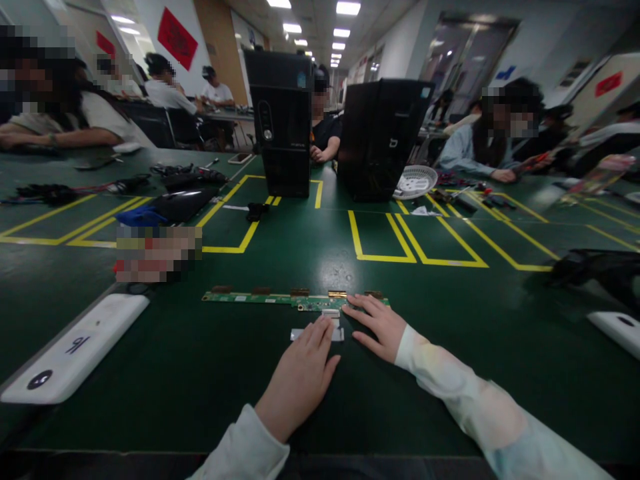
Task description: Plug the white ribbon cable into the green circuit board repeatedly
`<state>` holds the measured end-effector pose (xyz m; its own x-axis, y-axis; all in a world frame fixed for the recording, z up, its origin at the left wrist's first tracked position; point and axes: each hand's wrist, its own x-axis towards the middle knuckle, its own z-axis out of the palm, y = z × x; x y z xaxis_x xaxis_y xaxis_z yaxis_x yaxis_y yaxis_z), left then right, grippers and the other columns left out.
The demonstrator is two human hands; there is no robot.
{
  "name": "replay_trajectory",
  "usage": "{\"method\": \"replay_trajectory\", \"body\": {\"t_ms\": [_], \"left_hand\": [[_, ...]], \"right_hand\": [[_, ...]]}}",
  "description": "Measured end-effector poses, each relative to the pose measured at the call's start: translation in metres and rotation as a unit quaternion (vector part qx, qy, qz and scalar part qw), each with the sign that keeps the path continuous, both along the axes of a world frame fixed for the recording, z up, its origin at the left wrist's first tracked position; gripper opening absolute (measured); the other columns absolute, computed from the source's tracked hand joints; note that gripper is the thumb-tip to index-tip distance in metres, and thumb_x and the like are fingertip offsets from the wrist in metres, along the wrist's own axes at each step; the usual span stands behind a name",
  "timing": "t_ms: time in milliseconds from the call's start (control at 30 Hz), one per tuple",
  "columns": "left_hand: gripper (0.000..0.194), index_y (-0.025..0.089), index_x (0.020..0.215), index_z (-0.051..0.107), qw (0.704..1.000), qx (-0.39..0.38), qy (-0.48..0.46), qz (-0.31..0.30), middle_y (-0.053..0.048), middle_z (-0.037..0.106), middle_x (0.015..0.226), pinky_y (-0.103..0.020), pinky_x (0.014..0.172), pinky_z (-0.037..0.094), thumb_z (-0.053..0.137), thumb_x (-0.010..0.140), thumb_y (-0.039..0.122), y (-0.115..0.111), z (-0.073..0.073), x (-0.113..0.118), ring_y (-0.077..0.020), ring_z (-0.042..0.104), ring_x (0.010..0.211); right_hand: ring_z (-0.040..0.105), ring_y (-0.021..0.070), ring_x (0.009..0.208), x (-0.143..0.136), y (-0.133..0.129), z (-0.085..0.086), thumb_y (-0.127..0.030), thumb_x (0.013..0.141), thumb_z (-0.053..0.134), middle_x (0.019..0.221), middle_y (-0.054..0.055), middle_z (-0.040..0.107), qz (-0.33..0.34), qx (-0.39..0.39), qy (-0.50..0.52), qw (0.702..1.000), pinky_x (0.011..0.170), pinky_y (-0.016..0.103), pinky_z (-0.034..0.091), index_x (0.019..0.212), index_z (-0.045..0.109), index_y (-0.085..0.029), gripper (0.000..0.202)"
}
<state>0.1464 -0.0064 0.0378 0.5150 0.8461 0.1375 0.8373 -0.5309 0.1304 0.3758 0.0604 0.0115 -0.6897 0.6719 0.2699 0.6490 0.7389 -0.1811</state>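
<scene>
Green table [175, 387] stretches past circuit board [273, 299] edges, left hand [303, 373] flat, right hand [380, 327] spread, grips empty

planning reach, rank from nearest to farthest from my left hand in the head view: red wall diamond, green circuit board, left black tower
1. Green circuit board: just beyond your left hand.
2. Left black tower: across the table.
3. Red wall diamond: background, upper left.

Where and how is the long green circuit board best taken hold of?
Probably by the left end of the circuit board, coming from the left: it is long, narrow and flat, that end is uncovered, and the right hand partly covers the other. Gold-brown tabs line the far edge: avoid them.
</scene>
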Motion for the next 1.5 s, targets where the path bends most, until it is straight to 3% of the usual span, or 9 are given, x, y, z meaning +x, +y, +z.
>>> {"method": "replay_trajectory", "body": {"t_ms": [433, 700, 967, 1200, 1367, 1500], "left_hand": [[0.044, 0.013, 0.138, 0.044, 0.999, -0.024, -0.031, -0.033, -0.014, 0.049, 0.144, -0.04, 0.107, 0.043, 0.036, 0.098, 0.028, 0.01, 0.003, -0.008, -0.0234, 0.044, 0.134], [0.046, 0.012, 0.139, 0.043, 0.999, -0.038, -0.031, -0.019, -0.015, 0.048, 0.145, -0.04, 0.107, 0.043, 0.04, 0.097, 0.029, 0.011, 0.006, -0.006, -0.0244, 0.047, 0.133], [0.043, 0.009, 0.136, 0.046, 1.0, 0.002, -0.015, -0.009, -0.018, 0.051, 0.142, -0.041, 0.104, 0.046, 0.037, 0.097, 0.024, 0.008, 0.002, 0.002, -0.0257, 0.048, 0.131], [0.042, 0.014, 0.136, 0.047, 0.999, 0.002, -0.033, -0.014, -0.014, 0.054, 0.14, -0.042, 0.105, 0.045, 0.035, 0.097, 0.024, 0.012, 0.003, -0.001, -0.0237, 0.049, 0.131], [0.045, 0.017, 0.141, 0.042, 0.998, 0.005, -0.063, 0.018, -0.011, 0.048, 0.146, -0.043, 0.11, 0.04, 0.032, 0.099, 0.029, 0.01, 0.012, -0.021, -0.0223, 0.044, 0.134], [0.046, 0.022, 0.14, 0.046, 0.996, 0.005, -0.066, 0.068, -0.008, 0.047, 0.147, -0.045, 0.109, 0.041, 0.031, 0.099, 0.036, 0.001, 0.008, -0.067, -0.0233, 0.043, 0.135]], "right_hand": [[0.035, 0.0281, 0.137, 0.004, 0.004, 0.0, -0.039, 0.094, 0.047, 0.147, 0.014, 0.042, 0.016, -0.013, 0.003, 1.0, 0.112, 0.051, 0.033, 0.141, 0.047, -0.017, 0.052], [0.035, 0.0279, 0.137, 0.004, 0.004, 0.002, -0.039, 0.094, 0.048, 0.147, 0.014, 0.042, 0.015, -0.013, 0.003, 1.0, 0.112, 0.051, 0.033, 0.141, 0.047, -0.017, 0.052], [0.034, 0.0286, 0.138, 0.004, 0.003, 0.001, -0.039, 0.094, 0.047, 0.148, 0.014, 0.042, 0.013, -0.015, 0.011, 1.0, 0.112, 0.052, 0.033, 0.142, 0.046, -0.018, 0.053], [0.035, 0.0287, 0.137, 0.004, 0.004, -0.002, -0.04, 0.093, 0.048, 0.148, 0.015, 0.041, 0.009, -0.011, 0.007, 1.0, 0.112, 0.053, 0.032, 0.142, 0.046, -0.018, 0.054], [0.036, 0.028, 0.137, 0.002, 0.004, 0.0, -0.038, 0.094, 0.047, 0.148, 0.016, 0.041, 0.008, -0.004, -0.002, 1.0, 0.113, 0.052, 0.031, 0.141, 0.047, -0.016, 0.052], [0.036, 0.0275, 0.137, 0.002, 0.004, 0.001, -0.039, 0.094, 0.046, 0.148, 0.016, 0.041, 0.01, -0.011, -0.009, 1.0, 0.113, 0.053, 0.031, 0.142, 0.045, -0.017, 0.053]]}}
